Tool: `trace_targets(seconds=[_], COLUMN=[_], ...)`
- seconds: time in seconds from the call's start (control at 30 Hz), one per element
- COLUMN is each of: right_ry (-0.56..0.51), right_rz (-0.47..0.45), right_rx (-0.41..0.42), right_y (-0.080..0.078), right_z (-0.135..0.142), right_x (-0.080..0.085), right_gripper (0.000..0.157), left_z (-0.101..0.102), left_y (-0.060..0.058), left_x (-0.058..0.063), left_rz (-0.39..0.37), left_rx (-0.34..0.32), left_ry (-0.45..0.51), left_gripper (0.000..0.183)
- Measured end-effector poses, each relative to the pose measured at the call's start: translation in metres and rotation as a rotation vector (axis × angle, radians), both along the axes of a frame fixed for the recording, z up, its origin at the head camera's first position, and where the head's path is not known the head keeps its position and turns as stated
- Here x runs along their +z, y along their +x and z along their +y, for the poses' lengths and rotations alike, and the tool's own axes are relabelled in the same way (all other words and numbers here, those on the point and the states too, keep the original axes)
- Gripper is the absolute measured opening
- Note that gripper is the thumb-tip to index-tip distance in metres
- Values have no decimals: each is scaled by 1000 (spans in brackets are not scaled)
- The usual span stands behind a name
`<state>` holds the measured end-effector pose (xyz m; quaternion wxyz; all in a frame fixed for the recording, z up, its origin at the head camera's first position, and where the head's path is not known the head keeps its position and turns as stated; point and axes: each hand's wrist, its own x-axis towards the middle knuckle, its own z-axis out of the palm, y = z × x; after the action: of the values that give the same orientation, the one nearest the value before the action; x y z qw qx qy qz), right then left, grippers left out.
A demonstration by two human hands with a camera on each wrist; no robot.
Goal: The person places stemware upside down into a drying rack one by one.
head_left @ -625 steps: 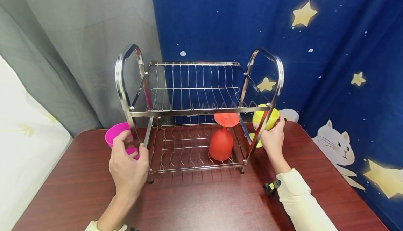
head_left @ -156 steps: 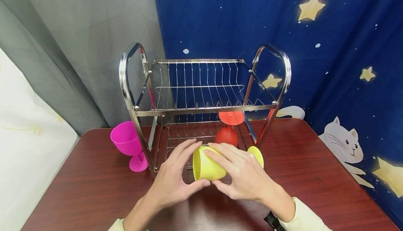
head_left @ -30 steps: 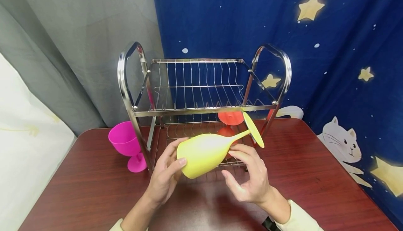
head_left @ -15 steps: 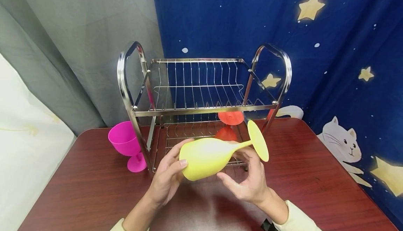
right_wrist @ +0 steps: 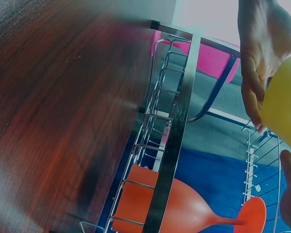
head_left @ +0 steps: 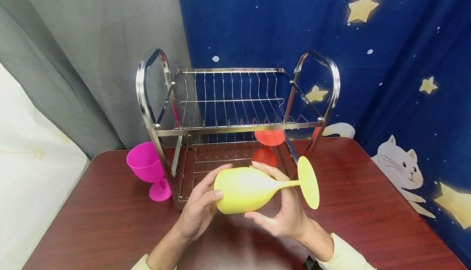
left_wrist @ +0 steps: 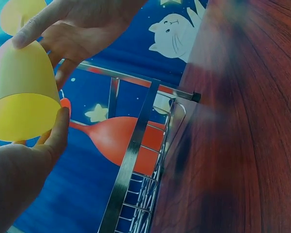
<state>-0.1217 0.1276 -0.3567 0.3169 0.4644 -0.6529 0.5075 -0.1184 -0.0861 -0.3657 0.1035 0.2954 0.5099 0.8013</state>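
While held off the table (head_left: 368,204), gripped round the bowl from 2 sides: a yellow cup (head_left: 244,190), almost level, mouth to the left, stem and foot to the right. At the mouth end, gripped by the left hand (head_left: 196,210), with thumb on the near side and fingers round the back, mostly hidden in the head view. Toward the stem end, held by the right hand (head_left: 288,215), with thumb below and fingers behind, parted only as wide as the bowl. In the left wrist view, right thumb against the bowl near the stem.

Behind the grip, on the table: a 2-tier metal rack (head_left: 235,130) with wire shelves and 2 looped side frames. On the lower tier, toward the right: a red cup (head_left: 270,138), upside down, mouth on the wires, foot just beneath the upper tier, bowl partly hidden from the head view.

Just left of the rack, upright on the table: a pink cup (head_left: 147,164), partly behind a leg.

Round the forearms: cream sleeves (head_left: 342,255). Farther back: a grey curtain (head_left: 99,37) and a blue curtain (head_left: 250,29), printed with a cat (head_left: 399,164) and 4 large yellow stars (head_left: 362,7).
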Motion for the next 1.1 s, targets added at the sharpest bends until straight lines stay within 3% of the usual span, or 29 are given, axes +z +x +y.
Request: trace_targets(seconds=[0.43,0.77,0.97,1.1], right_ry=[7,19,-9,-38], right_rz=[111,149,154,139], right_rx=[-11,15,47,72], right_y=[-4,-6,-8,-9], right_z=[1,1,0,0], right_x=[-1,-1,-1,-2], right_gripper=[77,76,76,74], left_z=[-1,-3,-4,-4], left_y=[1,2,3,5], left_x=[1,3,2,1], left_rz=[-28,21,25,74], left_rx=[2,48,106,200], left_ry=[-45,-55,-75,-119], left_gripper=[56,51,51,48])
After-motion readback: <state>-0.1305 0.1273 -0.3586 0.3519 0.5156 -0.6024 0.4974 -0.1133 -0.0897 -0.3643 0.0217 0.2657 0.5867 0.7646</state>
